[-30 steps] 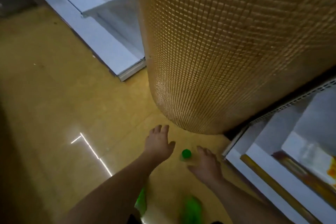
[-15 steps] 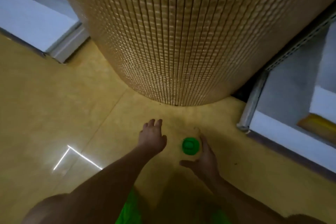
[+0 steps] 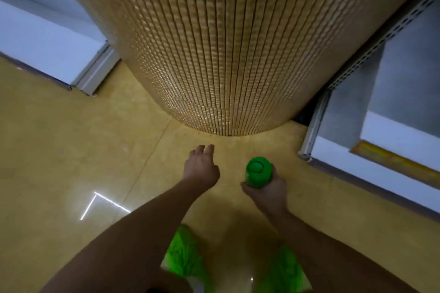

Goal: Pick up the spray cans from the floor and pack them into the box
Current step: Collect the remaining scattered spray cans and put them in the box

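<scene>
A spray can with a green cap (image 3: pixel 258 171) is seen from above, low in the middle of the view. My right hand (image 3: pixel 267 191) grips its body just below the cap, fingers wrapped round it; the can's lower part is hidden by the hand. My left hand (image 3: pixel 201 169) hovers to the left of the can, apart from it, fingers relaxed and holding nothing. No box is in view.
A wide round column clad in small gold tiles (image 3: pixel 226 54) rises right ahead. White shelf bases stand at the left (image 3: pixel 47 45) and at the right (image 3: pixel 392 145). The floor (image 3: pixel 71 150) is glossy yellow. Green shoe covers (image 3: pixel 185 254) show at the bottom.
My right hand has closed round the green-capped can, which stood free on the floor before. The view has moved closer to the column. My left hand stays beside the can.
</scene>
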Demonstrator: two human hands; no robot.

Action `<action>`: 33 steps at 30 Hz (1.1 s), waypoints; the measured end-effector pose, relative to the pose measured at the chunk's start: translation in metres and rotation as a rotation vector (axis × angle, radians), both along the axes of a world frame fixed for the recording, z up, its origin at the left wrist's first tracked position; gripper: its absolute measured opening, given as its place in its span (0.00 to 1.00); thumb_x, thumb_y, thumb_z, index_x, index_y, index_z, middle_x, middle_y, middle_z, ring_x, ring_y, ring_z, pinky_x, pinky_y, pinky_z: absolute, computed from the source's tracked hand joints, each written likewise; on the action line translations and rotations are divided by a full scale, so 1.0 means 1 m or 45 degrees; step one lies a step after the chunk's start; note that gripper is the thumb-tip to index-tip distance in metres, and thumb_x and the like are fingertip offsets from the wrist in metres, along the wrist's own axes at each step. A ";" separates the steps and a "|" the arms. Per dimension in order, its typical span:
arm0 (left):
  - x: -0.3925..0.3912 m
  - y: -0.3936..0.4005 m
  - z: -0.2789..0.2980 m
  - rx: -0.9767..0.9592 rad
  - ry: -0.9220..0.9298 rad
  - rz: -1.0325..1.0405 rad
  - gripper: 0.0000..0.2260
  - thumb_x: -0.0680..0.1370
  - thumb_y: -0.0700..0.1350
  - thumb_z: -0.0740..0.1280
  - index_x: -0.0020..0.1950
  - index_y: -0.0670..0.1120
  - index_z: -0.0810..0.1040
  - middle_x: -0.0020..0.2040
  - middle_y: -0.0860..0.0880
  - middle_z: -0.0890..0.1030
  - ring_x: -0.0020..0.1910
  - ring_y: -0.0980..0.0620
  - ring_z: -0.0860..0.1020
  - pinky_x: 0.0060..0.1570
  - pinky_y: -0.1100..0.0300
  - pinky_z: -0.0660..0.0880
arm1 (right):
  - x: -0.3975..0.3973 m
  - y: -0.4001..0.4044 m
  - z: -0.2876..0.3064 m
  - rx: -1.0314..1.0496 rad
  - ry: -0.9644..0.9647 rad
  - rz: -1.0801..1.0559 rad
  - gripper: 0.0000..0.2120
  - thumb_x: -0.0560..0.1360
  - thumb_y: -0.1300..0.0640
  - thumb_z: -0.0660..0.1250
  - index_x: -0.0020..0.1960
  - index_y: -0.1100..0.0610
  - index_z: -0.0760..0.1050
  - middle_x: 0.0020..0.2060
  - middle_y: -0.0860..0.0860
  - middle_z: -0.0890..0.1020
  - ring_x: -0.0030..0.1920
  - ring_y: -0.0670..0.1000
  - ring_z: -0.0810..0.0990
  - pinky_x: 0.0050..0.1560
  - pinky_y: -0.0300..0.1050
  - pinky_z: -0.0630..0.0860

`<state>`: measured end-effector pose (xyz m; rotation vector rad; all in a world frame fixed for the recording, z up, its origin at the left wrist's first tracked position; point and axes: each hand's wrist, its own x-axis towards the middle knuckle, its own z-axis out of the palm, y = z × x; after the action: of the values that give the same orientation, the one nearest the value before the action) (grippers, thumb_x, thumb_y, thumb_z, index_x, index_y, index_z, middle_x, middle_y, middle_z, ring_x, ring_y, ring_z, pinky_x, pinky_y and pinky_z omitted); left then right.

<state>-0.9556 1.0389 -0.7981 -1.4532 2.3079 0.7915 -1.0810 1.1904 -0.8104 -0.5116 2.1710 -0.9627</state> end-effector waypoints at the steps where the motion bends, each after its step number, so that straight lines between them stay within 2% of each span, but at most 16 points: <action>1: 0.001 0.001 0.030 -0.007 0.006 -0.007 0.30 0.77 0.45 0.65 0.78 0.45 0.60 0.75 0.41 0.65 0.72 0.40 0.65 0.68 0.46 0.69 | 0.001 0.002 0.030 -0.002 0.008 0.000 0.35 0.61 0.57 0.84 0.65 0.57 0.75 0.48 0.47 0.82 0.51 0.51 0.82 0.49 0.44 0.80; 3: 0.001 0.003 0.093 -0.039 0.027 -0.034 0.30 0.77 0.46 0.65 0.78 0.45 0.61 0.75 0.41 0.66 0.71 0.40 0.66 0.68 0.46 0.70 | 0.002 0.004 0.093 -0.020 -0.002 -0.010 0.34 0.61 0.56 0.84 0.64 0.53 0.75 0.46 0.44 0.81 0.50 0.50 0.81 0.48 0.45 0.81; 6: -0.004 0.005 0.189 -0.079 0.083 -0.085 0.30 0.77 0.46 0.66 0.78 0.46 0.61 0.75 0.41 0.65 0.71 0.41 0.66 0.69 0.47 0.69 | 0.001 0.006 0.183 -0.025 0.000 -0.039 0.34 0.62 0.55 0.83 0.64 0.52 0.74 0.44 0.40 0.78 0.47 0.46 0.79 0.44 0.39 0.76; 11: -0.026 -0.002 0.321 -0.176 0.176 -0.286 0.30 0.78 0.47 0.65 0.78 0.47 0.60 0.75 0.42 0.65 0.73 0.41 0.64 0.71 0.47 0.67 | 0.003 0.008 0.302 -0.032 0.053 -0.128 0.32 0.61 0.54 0.84 0.61 0.55 0.75 0.43 0.44 0.79 0.47 0.48 0.80 0.40 0.36 0.73; 15: -0.055 -0.005 0.398 -0.223 0.192 -0.576 0.30 0.78 0.49 0.64 0.78 0.47 0.59 0.75 0.42 0.64 0.72 0.42 0.63 0.69 0.46 0.68 | 0.000 0.013 0.375 -0.024 0.185 -0.290 0.28 0.60 0.51 0.84 0.55 0.55 0.76 0.40 0.46 0.80 0.44 0.50 0.80 0.43 0.43 0.77; 20: -0.097 0.026 0.460 -0.275 0.292 -0.855 0.29 0.77 0.50 0.64 0.77 0.48 0.62 0.72 0.44 0.68 0.68 0.43 0.68 0.67 0.53 0.67 | -0.020 0.051 0.444 -0.071 0.250 -0.492 0.27 0.60 0.48 0.82 0.54 0.50 0.75 0.42 0.46 0.82 0.43 0.48 0.81 0.39 0.41 0.77; 23: -0.138 0.065 0.483 -0.244 0.430 -1.052 0.26 0.75 0.49 0.65 0.73 0.47 0.67 0.68 0.42 0.71 0.64 0.41 0.72 0.60 0.54 0.71 | -0.040 0.093 0.482 -0.112 0.303 -0.664 0.29 0.59 0.44 0.82 0.55 0.50 0.75 0.43 0.46 0.83 0.44 0.48 0.82 0.43 0.45 0.81; 26: -0.187 0.116 0.504 -0.251 0.528 -1.267 0.30 0.77 0.50 0.65 0.77 0.47 0.63 0.73 0.42 0.67 0.70 0.38 0.68 0.64 0.48 0.71 | -0.059 0.146 0.518 -0.151 0.384 -0.848 0.27 0.62 0.47 0.83 0.55 0.49 0.74 0.42 0.45 0.82 0.42 0.46 0.80 0.43 0.42 0.79; 29: -0.227 0.177 0.524 -0.244 0.604 -1.427 0.29 0.79 0.52 0.65 0.78 0.47 0.61 0.77 0.43 0.61 0.74 0.38 0.62 0.66 0.43 0.69 | -0.077 0.204 0.547 -0.148 0.488 -0.995 0.23 0.63 0.48 0.83 0.50 0.49 0.75 0.39 0.44 0.82 0.39 0.42 0.80 0.41 0.45 0.81; 33: -0.278 0.263 0.540 -0.287 0.703 -1.627 0.30 0.76 0.55 0.67 0.76 0.50 0.64 0.75 0.46 0.65 0.71 0.40 0.66 0.64 0.45 0.72 | -0.102 0.293 0.568 -0.135 0.566 -1.212 0.27 0.58 0.45 0.83 0.52 0.48 0.75 0.40 0.44 0.83 0.40 0.44 0.82 0.42 0.48 0.83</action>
<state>-1.2339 1.3022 -0.2585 0.4377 3.0270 0.5171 -1.1827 1.4838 -0.2424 0.3695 2.8281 -1.5619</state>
